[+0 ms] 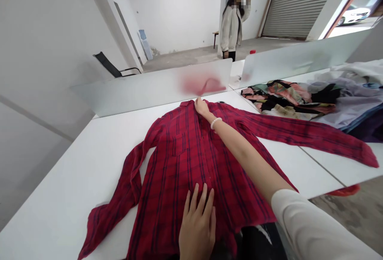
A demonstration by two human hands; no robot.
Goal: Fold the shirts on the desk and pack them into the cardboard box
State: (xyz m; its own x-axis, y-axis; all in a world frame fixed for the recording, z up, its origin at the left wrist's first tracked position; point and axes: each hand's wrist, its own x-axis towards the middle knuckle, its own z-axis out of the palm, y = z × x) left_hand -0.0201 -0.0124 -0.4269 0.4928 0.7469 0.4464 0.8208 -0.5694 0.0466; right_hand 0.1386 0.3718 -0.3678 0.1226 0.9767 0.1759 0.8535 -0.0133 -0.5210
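Observation:
A red plaid long-sleeved shirt (182,152) lies spread face up on a white table (74,176), its buttoned front toward me and its sleeves stretched out to both sides. My right hand (202,108) reaches across the shirt and pinches its collar at the far edge. A beaded bracelet (216,123) circles that wrist. My left hand (197,228) rests flat on the lower front of the shirt, near the hem, with its fingers slightly apart.
A heap of mixed clothes (287,100) lies on the table to the right. Frosted glass dividers (149,88) stand along the far edge. Beyond them a person in a pale jacket (231,28) stands on the floor, near a black chair (115,66) and a roller shutter (299,4).

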